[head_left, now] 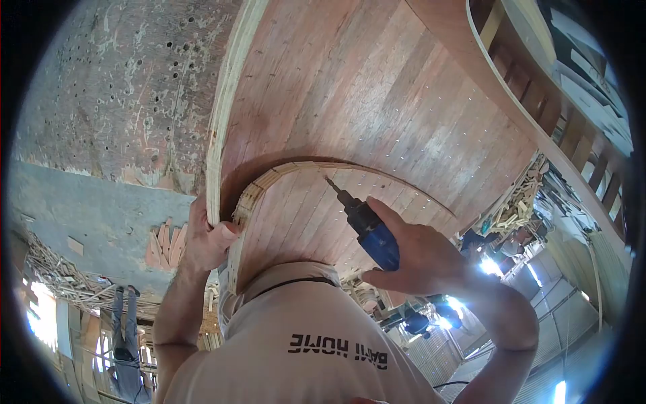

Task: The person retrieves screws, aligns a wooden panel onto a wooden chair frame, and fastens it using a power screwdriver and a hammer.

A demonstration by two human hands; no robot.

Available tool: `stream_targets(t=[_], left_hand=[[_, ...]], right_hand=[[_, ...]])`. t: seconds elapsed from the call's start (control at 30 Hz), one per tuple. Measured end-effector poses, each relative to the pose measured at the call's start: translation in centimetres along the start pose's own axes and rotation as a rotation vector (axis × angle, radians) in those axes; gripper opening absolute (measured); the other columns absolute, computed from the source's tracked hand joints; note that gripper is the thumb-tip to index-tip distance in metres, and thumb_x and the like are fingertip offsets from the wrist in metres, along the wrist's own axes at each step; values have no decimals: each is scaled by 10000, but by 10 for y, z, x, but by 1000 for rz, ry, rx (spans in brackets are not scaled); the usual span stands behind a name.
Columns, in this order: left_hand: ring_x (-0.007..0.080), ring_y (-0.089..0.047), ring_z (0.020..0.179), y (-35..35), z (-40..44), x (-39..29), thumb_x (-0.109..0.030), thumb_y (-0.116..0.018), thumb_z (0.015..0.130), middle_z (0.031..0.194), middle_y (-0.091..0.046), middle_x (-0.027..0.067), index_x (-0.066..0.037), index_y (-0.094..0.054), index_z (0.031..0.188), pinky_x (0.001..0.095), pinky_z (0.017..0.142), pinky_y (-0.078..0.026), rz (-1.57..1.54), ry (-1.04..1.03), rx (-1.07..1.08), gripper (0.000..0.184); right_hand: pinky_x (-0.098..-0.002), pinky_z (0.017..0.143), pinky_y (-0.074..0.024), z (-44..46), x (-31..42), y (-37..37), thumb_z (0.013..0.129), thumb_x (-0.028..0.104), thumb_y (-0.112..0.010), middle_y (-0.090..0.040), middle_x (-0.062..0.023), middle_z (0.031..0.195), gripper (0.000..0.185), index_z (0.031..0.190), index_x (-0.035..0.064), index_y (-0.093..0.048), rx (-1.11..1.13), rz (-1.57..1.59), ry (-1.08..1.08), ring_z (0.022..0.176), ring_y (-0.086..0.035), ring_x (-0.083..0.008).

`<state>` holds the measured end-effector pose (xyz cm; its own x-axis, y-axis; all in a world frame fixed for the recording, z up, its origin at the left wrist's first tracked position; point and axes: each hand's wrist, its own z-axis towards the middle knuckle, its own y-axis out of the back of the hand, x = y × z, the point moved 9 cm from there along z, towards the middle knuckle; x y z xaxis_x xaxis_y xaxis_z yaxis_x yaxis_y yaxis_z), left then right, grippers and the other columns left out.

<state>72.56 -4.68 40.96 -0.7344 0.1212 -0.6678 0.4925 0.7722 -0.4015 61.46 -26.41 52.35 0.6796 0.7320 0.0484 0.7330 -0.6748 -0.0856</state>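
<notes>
Apparently I'm drilling from afar, right grip (pixel 427 259) holding the drill (pixel 378 244) at four o'clock, left grip (pixel 207 241) the panel edge (pixel 219 131) at eight, steady aim probably needed next.

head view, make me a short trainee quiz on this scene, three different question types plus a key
1. Multiple choice: which side holds the blue drill? a) left b) right c) both
2. True or false: the left hand hangs free, touching nothing.
3. Fill in: the lettering on the pale shirt includes the word ____.

Key:
1: b, the right hand holds it.
2: False, the left hand grips the pale wooden edge near its lower end.
3: HOME
</notes>
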Motion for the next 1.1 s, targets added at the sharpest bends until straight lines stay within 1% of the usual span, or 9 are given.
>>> stream_targets(t=[0.03, 0.2, 0.3, 0.43, 0.7, 0.8, 0.9, 1.0, 1.1], left_hand=[[194, -540, 1105, 0, -1, 1, -580, -732, 720, 1196, -583, 141, 86, -467, 1279, 338, 959, -407, -18, 18, -10, 909], [193, -554, 1079, -1, -1, -6, -579, -716, 735, 1183, -596, 139, 86, -477, 1272, 337, 942, -419, -6, -30, -70, 887], [192, -555, 1070, 3, 3, -4, -579, -699, 750, 1173, -602, 138, 85, -487, 1264, 333, 935, -421, 30, -37, -47, 866], [189, -557, 1060, 3, 4, -2, -575, -684, 763, 1159, -608, 137, 87, -501, 1253, 328, 925, -426, 3, -20, -34, 844], [173, -553, 1057, -2, 6, -6, -627, -678, 744, 1163, -605, 135, 86, -483, 1275, 319, 910, -433, -8, -17, -8, 910], [171, -553, 1056, 0, 6, -3, -638, -674, 742, 1162, -606, 132, 80, -480, 1282, 319, 906, -435, 20, -9, -8, 920], [169, -557, 1044, 2, 4, -6, -641, -671, 742, 1147, -612, 126, 75, -490, 1276, 318, 899, -437, 46, -40, -43, 912], [168, -563, 1020, 8, 3, 1, -635, -665, 752, 1127, -619, 121, 75, -505, 1258, 315, 881, -443, 73, -23, -27, 888], [165, -569, 989, 3, 2, -4, -639, -638, 772, 1096, -629, 122, 74, -521, 1238, 311, 854, -450, 85, -53, -34, 860]], right_hand=[[-432, 817, -512, -1, 0, 0, 775, 419, -676, -636, -238, 904, 975, 1476, 55, -105, -2, -2, -6, 870, -653, -363], [-428, 780, -519, -3, 0, 5, 780, 409, -672, -632, -224, 889, 963, 1478, 54, -110, -11, -81, -8, 840, -659, -342], [-430, 757, -522, -1, 0, 4, 801, 381, -655, -623, -205, 846, 916, 1478, 55, -130, -97, -192, 76, 810, -660, -324], [-435, 743, -524, 1, 1, 5, 815, 354, -641, -614, -188, 819, 877, 1477, 57, -148, -112, -180, 87, 793, -658, -315], [-427, 760, -529, 2, 2, 4, 822, 351, -631, -622, -189, 846, 869, 1477, 56, -143, -55, -156, 13, 804, -657, -312], [-419, 775, -528, 1, 1, 1, 819, 348, -636, -626, -194, 865, 878, 1481, 65, -135, -57, -98, 4, 811, -658, -308], [-418, 786, -520, 3, -4, 0, 781, 379, -669, -633, -201, 894, 943, 1483, 61, -126, -29, -80, -41, 825, -655, -329], [-407, 774, -517, 3, -7, 5, 735, 401, -703, -633, -222, 917, 1003, 1480, 50, -130, -12, 160, 49, 819, -651, -356], [-412, 766, -512, 13, -16, 5, 704, 409, -724, -634, -239, 911, 1037, 1474, 32, -140, -43, 574, 219, 815, -646, -380]])
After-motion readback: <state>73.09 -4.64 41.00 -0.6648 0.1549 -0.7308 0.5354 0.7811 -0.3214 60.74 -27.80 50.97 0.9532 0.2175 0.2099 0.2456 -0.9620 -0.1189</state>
